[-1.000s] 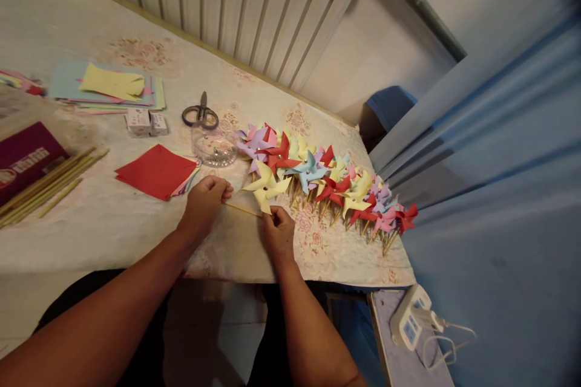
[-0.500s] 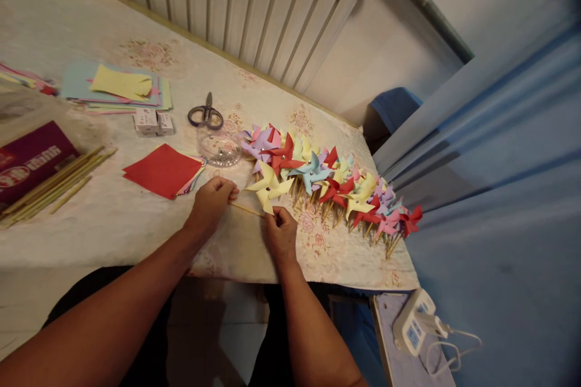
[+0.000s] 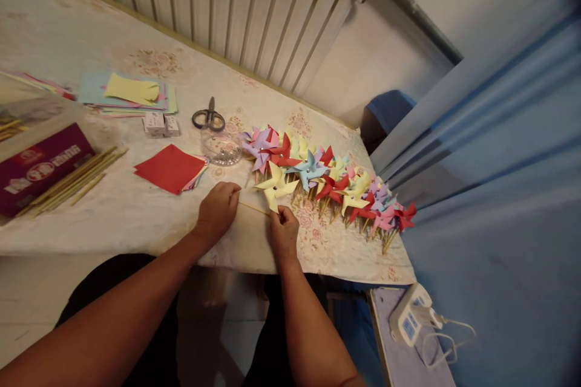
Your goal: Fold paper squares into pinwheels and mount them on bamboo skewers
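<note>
A pale yellow paper pinwheel (image 3: 275, 188) is held between my two hands above the table's front. My left hand (image 3: 218, 210) is closed on the far left end of its thin wooden stick (image 3: 252, 207). Just below the blades, the fingers of my right hand (image 3: 285, 233) pinch the stick or the paper's lower edge; the exact contact is hidden. To the right lies a long row of finished pinwheels (image 3: 333, 186) in red, yellow, blue, pink and purple, with their sticks toward me. A stack of square papers (image 3: 170, 168), red on top, rests left of my left hand.
Behind the papers are a clear dish (image 3: 223, 150) of small shiny pins, scissors (image 3: 209, 118), small boxes (image 3: 155, 124) and coloured sheets (image 3: 93, 89). Bamboo sticks (image 3: 75, 184) lie by a purple-labelled box (image 3: 43, 169) at left. A power strip (image 3: 411, 314) sits low at right.
The view has shifted slightly, bringing more of the left-hand box into sight. Both hands keep their hold on the yellow pinwheel, with little other movement.
</note>
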`<state>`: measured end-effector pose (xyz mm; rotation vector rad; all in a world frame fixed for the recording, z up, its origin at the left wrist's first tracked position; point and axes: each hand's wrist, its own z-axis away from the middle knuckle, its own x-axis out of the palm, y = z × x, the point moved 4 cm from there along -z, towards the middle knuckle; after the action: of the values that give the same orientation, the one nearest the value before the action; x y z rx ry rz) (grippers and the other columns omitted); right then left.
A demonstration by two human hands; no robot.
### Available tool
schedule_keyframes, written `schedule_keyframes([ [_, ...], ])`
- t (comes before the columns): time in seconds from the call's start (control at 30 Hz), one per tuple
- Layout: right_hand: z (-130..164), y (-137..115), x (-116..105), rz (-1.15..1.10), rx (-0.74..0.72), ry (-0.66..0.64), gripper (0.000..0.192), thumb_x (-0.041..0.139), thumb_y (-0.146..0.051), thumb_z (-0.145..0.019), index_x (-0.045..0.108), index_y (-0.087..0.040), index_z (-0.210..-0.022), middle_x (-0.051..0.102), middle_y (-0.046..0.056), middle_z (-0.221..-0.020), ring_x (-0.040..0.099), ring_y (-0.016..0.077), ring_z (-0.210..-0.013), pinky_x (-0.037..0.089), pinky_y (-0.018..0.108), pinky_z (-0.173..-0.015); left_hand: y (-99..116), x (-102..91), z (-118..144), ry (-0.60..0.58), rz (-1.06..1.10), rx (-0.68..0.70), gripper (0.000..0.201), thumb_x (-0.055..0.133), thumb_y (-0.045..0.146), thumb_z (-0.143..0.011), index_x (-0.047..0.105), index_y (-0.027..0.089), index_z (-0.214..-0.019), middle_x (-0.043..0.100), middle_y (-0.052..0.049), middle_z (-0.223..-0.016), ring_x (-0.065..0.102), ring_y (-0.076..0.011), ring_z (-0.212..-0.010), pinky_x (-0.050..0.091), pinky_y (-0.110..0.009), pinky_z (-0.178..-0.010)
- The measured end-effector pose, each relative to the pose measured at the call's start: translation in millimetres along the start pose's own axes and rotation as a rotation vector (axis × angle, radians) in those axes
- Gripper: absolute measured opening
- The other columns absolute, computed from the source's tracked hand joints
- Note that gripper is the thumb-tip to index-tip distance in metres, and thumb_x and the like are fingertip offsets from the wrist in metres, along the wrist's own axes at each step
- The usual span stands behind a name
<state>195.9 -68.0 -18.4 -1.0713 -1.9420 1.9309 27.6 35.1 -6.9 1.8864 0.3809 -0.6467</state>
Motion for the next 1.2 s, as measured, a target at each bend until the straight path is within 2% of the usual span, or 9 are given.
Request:
schedule_keyframes([
  [0.1,6,4,-9,-0.024,0.022,0.041,0.021,0.056,-0.038,-0.077,0.065,-0.020,-0.077,0.049,-0.005,-0.061,0.042,0.0139,-0.061,0.036,0.024,-0.059,1,15.8,11,-0.134,-0.166,0.228,0.031,0.045,0.020,-0.091,0.070,0.017,-0.109,0.070,-0.015,-0.107,0.059,-0.0293,-0.102,0.045,-0.042,-0.096],
  [0.17,11,5,-17,-0.036,0.032,0.069,0.022,0.056,-0.039,-0.076,0.065,-0.019,-0.077,0.049,-0.005,-0.061,0.042,0.0138,-0.061,0.036,0.024,-0.058,0,25.0,18,-0.221,-0.280,0.316,0.030,0.046,0.020,-0.094,0.072,0.018,-0.107,0.069,-0.015,-0.109,0.058,-0.0300,-0.099,0.046,-0.043,-0.090],
  [0.23,17,6,-25,-0.044,0.040,0.087,0.023,0.057,-0.041,-0.075,0.065,-0.020,-0.076,0.047,-0.005,-0.061,0.041,0.0137,-0.061,0.035,0.024,-0.057,0,29.0,21,-0.246,-0.382,0.353,0.027,0.046,0.020,-0.095,0.073,0.018,-0.097,0.068,-0.016,-0.106,0.058,-0.0295,-0.096,0.046,-0.043,-0.085],
  [0.43,38,14,-46,-0.036,0.056,0.108,0.026,0.057,-0.045,-0.074,0.062,-0.020,-0.075,0.048,-0.006,-0.059,0.042,0.0133,-0.058,0.036,0.024,-0.055,0,21.1,27,-0.230,-0.462,0.388,0.025,0.046,0.014,-0.094,0.071,0.019,-0.089,0.063,-0.014,-0.096,0.056,-0.0275,-0.092,0.045,-0.040,-0.079],
  [0.67,51,25,-57,-0.060,0.060,0.150,0.027,0.056,-0.046,-0.073,0.062,-0.020,-0.073,0.045,-0.007,-0.056,0.041,0.0128,-0.056,0.034,0.024,-0.053,-18,7.0,38,-0.217,-0.530,0.427,0.024,0.047,0.013,-0.094,0.069,0.019,-0.093,0.063,-0.013,-0.097,0.055,-0.0279,-0.093,0.045,-0.040,-0.081],
  [0.93,60,24,-56,-0.082,0.050,0.135,0.025,0.056,-0.044,-0.073,0.061,-0.020,-0.070,0.043,-0.007,-0.058,0.039,0.0130,-0.059,0.031,0.025,-0.055,-18,-9.0,54,-0.148,-0.629,0.423,0.027,0.044,0.024,-0.100,0.068,0.015,-0.093,0.064,-0.015,-0.096,0.054,-0.0290,-0.092,0.044,-0.042,-0.082],
  [1.07,61,24,-52,-0.072,-0.005,0.142,0.022,0.056,-0.041,-0.073,0.061,-0.020,-0.068,0.044,-0.006,-0.058,0.040,0.0134,-0.060,0.033,0.024,-0.056,-14,-11.0,56,-0.117,-0.633,0.396,0.029,0.043,0.025,-0.101,0.068,0.014,-0.093,0.065,-0.015,-0.096,0.055,-0.0291,-0.093,0.043,-0.042,-0.083],
  [1.2,61,26,-47,-0.051,0.017,0.107,0.024,0.055,-0.041,-0.073,0.063,-0.019,-0.071,0.043,-0.006,-0.058,0.040,0.0137,-0.060,0.033,0.025,-0.056,-15,-10.8,56,-0.103,-0.651,0.368,0.029,0.042,0.023,-0.101,0.068,0.013,-0.092,0.065,-0.015,-0.095,0.056,-0.0283,-0.094,0.043,-0.042,-0.085],
])
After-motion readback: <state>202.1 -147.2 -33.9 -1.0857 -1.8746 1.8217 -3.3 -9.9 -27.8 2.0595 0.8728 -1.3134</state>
